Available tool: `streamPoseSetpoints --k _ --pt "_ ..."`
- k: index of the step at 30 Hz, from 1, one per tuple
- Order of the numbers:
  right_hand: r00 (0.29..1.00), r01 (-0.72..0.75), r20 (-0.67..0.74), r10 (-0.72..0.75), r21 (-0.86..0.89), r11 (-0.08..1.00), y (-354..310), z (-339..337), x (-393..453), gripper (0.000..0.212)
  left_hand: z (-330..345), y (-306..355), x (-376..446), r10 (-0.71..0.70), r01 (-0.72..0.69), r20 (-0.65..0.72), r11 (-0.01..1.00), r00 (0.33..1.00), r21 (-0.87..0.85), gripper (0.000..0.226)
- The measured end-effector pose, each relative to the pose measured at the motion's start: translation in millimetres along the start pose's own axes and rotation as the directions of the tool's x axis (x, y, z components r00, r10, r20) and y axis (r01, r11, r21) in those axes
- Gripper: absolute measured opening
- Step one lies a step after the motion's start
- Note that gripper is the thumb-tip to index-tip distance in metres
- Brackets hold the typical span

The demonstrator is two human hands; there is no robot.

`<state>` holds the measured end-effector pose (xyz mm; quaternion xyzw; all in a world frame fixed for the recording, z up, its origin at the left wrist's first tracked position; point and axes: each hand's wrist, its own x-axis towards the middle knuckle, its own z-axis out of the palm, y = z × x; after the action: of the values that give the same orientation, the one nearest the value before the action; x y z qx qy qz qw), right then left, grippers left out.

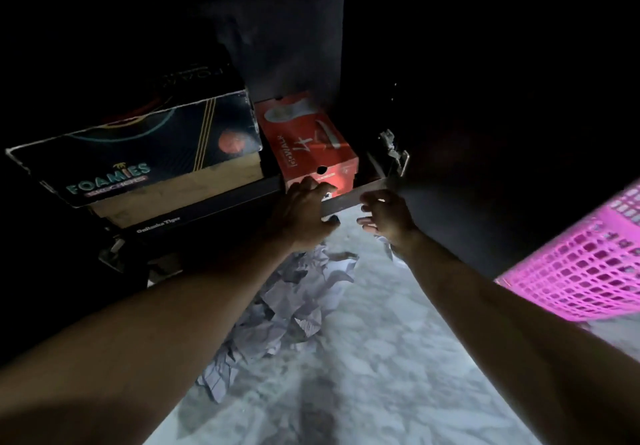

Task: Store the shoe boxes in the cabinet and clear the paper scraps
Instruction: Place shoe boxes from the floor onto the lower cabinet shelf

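L hand (306,207) flat against near end of red box (306,139), fingers spread, pressing, not clasping. R hand (382,216) just beside box's near right corner, fingers loosely curled, holding nothing. Box on cabinet (356,195) floor, long axis running straight away from L palm into the dark interior; near end roughly flush w/ front edge. L nearer, so prob. the pusher. Scraps (294,302) on floor under L forearm, behind both hands, uncleared. Pink basket (585,271) right of R arm.

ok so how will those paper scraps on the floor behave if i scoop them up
The paper scraps look crumpled and thin, so probably light and floppy. They lie as a loose pile of separate pieces, so a scoop will likely shed some. The floor looks smooth, so pushed pieces should slide.
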<state>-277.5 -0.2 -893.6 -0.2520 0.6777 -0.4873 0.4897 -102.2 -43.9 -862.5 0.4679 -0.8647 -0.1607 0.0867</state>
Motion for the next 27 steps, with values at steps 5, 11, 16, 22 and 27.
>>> streamPoseSetpoints --k 5,11,16,22,27 --pt "0.994 0.078 -0.064 -0.086 -0.109 0.991 27 -60 -81 0.01 24 52 -30 0.087 -0.077 0.049 0.98 0.995 -0.183 0.037" --pt "0.956 0.052 -0.266 -0.121 -0.253 0.966 88 -147 -184 0.017 71 135 -68 0.196 -0.113 0.204 0.927 0.959 -0.357 0.026" --pt "0.768 -0.073 -0.626 -0.138 -0.299 0.951 133 -228 -252 0.016 118 225 -98 0.356 -0.187 0.332 0.875 0.873 -0.446 0.021" --pt "0.443 -0.255 -0.896 -0.023 -0.151 0.955 160 -307 -300 0.036 179 325 -126 0.431 -0.183 0.476 0.857 0.766 -0.482 0.037" --pt "0.493 -0.312 -0.828 0.269 0.12 0.942 171 -324 -297 0.069 213 377 -139 0.502 -0.106 0.569 0.803 0.651 -0.587 0.061"
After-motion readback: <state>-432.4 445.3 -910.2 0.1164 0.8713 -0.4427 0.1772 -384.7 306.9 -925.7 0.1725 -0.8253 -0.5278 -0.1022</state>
